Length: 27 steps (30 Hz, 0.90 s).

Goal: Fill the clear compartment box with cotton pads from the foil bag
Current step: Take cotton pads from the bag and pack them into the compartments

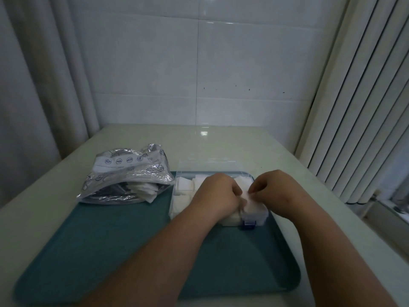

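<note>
The clear compartment box (257, 214) stands on the right half of a teal tray (115, 247), its lid up at the back and a blue latch at the front. White cotton pads (183, 185) fill its compartments. Both hands are over the box's front right compartment. My left hand (215, 194) has its fingers curled down onto the pads there. My right hand (271, 189) pinches the top cotton pad (251, 201) with fingertips and thumb. The foil bag (128, 176) lies open at the tray's back left, with pads spilling from its mouth.
The tray sits on a pale glossy table (221, 138) against a tiled wall. Curtains hang at the left, vertical blinds at the right. The tray's near half is bare teal surface under my forearms.
</note>
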Motion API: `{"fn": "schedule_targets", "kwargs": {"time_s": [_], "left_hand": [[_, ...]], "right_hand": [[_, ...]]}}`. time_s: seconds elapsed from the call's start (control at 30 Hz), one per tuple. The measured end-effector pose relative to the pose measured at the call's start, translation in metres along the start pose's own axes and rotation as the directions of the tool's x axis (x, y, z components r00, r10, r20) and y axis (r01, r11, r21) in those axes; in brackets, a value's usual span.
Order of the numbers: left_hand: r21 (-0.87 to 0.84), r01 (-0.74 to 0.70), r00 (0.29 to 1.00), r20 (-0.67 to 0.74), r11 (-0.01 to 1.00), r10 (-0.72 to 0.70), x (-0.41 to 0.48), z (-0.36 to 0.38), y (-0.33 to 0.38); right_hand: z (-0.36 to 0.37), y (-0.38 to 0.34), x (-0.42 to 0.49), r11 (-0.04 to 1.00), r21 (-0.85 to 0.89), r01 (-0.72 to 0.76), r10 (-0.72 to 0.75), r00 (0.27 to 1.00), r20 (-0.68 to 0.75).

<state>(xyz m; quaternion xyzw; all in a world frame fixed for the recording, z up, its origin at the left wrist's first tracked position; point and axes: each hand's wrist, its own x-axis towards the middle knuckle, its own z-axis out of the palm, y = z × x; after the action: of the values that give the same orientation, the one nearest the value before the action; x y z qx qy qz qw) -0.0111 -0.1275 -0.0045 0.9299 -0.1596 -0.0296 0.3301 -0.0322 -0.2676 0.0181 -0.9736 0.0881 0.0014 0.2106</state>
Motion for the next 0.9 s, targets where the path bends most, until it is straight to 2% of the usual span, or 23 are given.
{"fn": "schedule_targets", "kwargs": {"time_s": [0.27,0.47,0.6,0.77,0.9], "left_hand": [[-0.070,-0.026,0.996,-0.089,0.997,0.020,-0.005,-0.013,-0.014],[-0.062,0.010,0.977,-0.210,0.998,-0.023,-0.017,-0.036,-0.035],[-0.032,0.070,0.947,-0.313,0.997,-0.076,-0.027,-0.059,-0.060],[-0.011,0.155,0.916,-0.372,0.988,-0.148,-0.036,-0.088,-0.097],[-0.088,0.186,0.858,-0.472,0.979,-0.205,-0.039,-0.109,-0.124]], "right_hand": [[-0.001,-0.008,0.004,0.999,0.048,0.017,-0.014,0.998,-0.064],[0.014,-0.037,0.009,0.985,0.081,0.150,-0.144,0.987,-0.076],[0.027,-0.063,0.011,0.975,0.077,0.207,-0.203,0.978,-0.053],[0.043,-0.094,0.013,0.957,0.099,0.272,-0.270,0.962,-0.035],[0.056,-0.112,0.015,0.946,0.114,0.304,-0.303,0.953,-0.022]]}}
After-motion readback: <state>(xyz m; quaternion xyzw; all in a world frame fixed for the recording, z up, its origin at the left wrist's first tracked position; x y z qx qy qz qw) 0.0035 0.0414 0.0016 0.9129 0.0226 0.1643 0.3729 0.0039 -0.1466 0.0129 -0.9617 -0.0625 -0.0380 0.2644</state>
